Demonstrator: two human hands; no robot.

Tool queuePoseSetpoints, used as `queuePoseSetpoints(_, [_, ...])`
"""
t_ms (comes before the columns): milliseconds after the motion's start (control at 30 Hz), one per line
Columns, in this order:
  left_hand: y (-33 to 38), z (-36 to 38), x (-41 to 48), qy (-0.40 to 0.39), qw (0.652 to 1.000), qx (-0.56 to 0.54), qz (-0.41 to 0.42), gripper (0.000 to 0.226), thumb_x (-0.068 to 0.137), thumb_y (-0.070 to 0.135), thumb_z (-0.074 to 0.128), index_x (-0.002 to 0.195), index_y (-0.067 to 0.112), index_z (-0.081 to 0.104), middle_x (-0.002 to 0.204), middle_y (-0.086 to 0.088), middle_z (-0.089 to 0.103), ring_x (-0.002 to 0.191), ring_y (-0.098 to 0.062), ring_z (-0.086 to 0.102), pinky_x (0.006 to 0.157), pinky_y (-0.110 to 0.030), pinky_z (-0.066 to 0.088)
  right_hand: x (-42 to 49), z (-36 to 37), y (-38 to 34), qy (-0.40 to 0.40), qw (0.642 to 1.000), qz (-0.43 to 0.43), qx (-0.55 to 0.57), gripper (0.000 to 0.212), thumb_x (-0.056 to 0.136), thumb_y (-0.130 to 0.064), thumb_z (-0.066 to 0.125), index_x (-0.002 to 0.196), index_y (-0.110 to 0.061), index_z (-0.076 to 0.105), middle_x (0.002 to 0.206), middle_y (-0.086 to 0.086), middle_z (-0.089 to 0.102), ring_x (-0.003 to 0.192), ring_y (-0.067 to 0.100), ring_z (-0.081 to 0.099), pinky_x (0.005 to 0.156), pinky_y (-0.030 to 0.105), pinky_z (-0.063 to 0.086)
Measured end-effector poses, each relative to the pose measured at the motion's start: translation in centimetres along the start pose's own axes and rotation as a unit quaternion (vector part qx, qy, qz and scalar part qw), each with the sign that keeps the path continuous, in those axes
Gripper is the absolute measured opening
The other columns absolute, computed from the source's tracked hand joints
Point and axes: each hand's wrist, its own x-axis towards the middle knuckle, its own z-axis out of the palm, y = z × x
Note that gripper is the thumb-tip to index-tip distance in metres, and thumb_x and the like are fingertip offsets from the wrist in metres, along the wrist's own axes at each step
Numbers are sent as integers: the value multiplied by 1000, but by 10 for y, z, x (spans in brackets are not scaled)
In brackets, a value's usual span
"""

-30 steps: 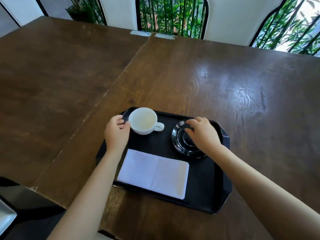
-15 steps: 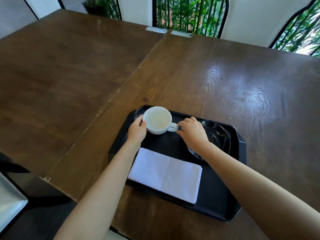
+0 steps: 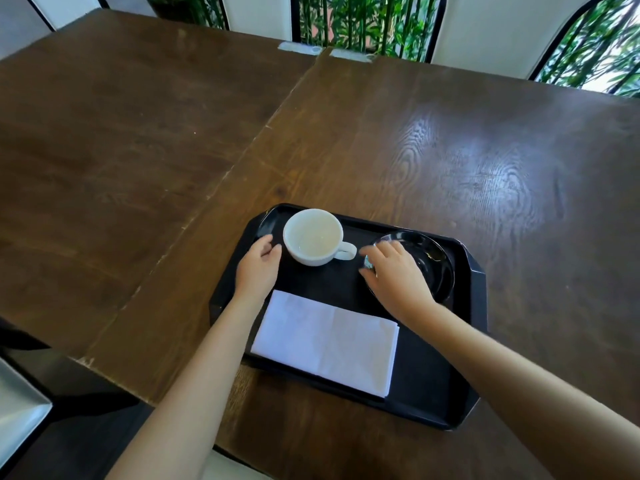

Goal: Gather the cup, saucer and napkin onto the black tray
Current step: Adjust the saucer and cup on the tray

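Cup (image 3: 313, 236), saucer (image 3: 429, 261), napkin (image 3: 325, 339) on tray (image 3: 474, 306) w/ both hands' fingers loosely spread (gripping nothing), wood table (image 3: 415, 150) around.

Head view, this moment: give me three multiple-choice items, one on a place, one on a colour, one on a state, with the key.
1. Where does the napkin lie?
A. on the black tray's near part
B. on the bare table
C. under the cup

2. What colour is the saucer?
A. white
B. black
C. green

3. How does the cup stand?
A. tipped on its side
B. upside down
C. upright, handle toward the right hand

Key: 1 A, the napkin rests flat inside the black tray. 2 B, the saucer is glossy black. 3 C, its open mouth faces up and the handle points at the right hand; the left hand is beside it.
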Motion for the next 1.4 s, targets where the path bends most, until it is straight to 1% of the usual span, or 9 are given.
queuePoseSetpoints(133, [-33, -13, -42, -36, 980, 179, 85, 43, 93, 18, 51, 136, 19, 47, 143, -2, 47, 132, -19, 39, 107, -34, 33, -70, 1, -4, -10, 996, -86, -28, 36, 66, -23, 81, 98, -12, 70, 89, 3, 70, 82, 29, 65, 68, 39, 58])
queuePoseSetpoints(267, [-55, 3, -72, -97, 947, 293, 90, 58, 93, 19, 49, 146, 23, 27, 158, -2, 17, 142, -23, 16, 112, -39, 23, -111, 18, -5, -102, 987, -92, -78, 58, 51, -45, 85, 101, -19, 70, 106, -1, 71, 93, 22, 68, 76, 31, 58])
queuePoseSetpoints(400, [-55, 14, -77, -67, 930, 346, 101, 61, 93, 21, 48, 147, 26, 22, 160, 0, 8, 142, -22, 13, 110, -42, 22, -118, 27, -3, -92, 987, -90, -93, 59, 55, -47, 83, 105, -19, 69, 114, 1, 69, 99, 21, 67, 83, 33, 57])
queuePoseSetpoints(800, [-46, 20, -85, -52, 930, 348, 107, 58, 92, 21, 50, 145, 24, 27, 159, -3, 12, 141, -23, 15, 112, -43, 21, -124, 20, 5, -81, 990, -82, -80, 57, 61, -43, 81, 110, -19, 67, 120, 0, 66, 106, 21, 65, 89, 33, 54])
queuePoseSetpoints(867, [-38, 24, -91, 4, 927, 347, 142, 54, 91, 19, 52, 142, 22, 35, 157, -5, 20, 140, -22, 19, 111, -41, 24, -123, 16, 7, -72, 995, -64, -37, 49, 70, -34, 77, 114, -15, 65, 123, 4, 65, 110, 26, 62, 92, 38, 52])
queuePoseSetpoints(967, [-15, 44, -100, 23, 947, 249, 202, 46, 90, 18, 55, 135, 18, 47, 144, -3, 44, 132, -18, 33, 105, -29, 30, -111, 5, 25, 35, 998, 43, 42, 37, 75, -14, 75, 110, -7, 66, 115, 11, 67, 105, 35, 60, 91, 43, 50])
queuePoseSetpoints(1067, [12, 76, -95, -75, 978, 139, 137, 46, 90, 19, 55, 135, 13, 46, 136, -6, 51, 123, -21, 45, 102, -31, 40, -91, -11, 52, 93, 980, 167, 58, 41, 84, -13, 66, 121, -1, 57, 126, 18, 58, 115, 38, 47, 100, 44, 40])
queuePoseSetpoints(1167, [31, 100, -79, -113, 986, 113, 54, 49, 91, 17, 54, 138, 9, 41, 133, -11, 54, 118, -23, 52, 99, -34, 44, -69, -18, 71, 51, 969, 232, 60, 49, 90, -18, 58, 134, -3, 43, 139, 16, 45, 124, 38, 34, 104, 45, 35])
queuePoseSetpoints(1400, [31, 122, -70, -95, 991, 94, 7, 45, 89, 10, 55, 134, 11, 46, 89, 0, 61, 89, -16, 56, 83, -26, 43, -58, -12, 79, -28, 978, 208, -10, 51, 88, -21, 59, 133, -1, 44, 141, 14, 44, 127, 35, 35, 104, 42, 35])
